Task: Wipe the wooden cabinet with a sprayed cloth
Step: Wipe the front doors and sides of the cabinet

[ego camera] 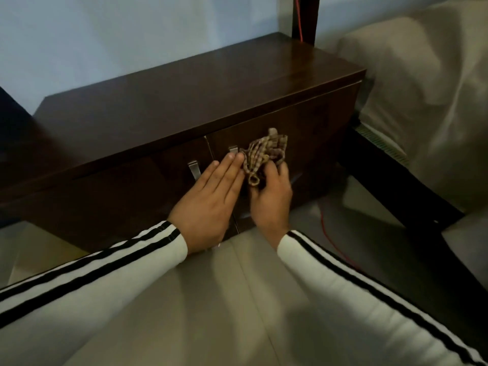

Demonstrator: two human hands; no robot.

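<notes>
head | right hand (270, 195) clutches cloth (265, 154) on cabinet (311, 128) door | left hand (208, 199) flat, released, touching cloth

cabinet (163, 101) left end cut off | right hand (272, 199) fingertips hidden behind cloth (266, 154)

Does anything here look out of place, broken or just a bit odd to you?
Nothing looks damaged or spilled. The one oddity is a red cord trailing loose across the floor beside the wooden cabinet. The checked cloth is bunched up in the right hand against the door, while the left hand lies flat beside it.
</notes>
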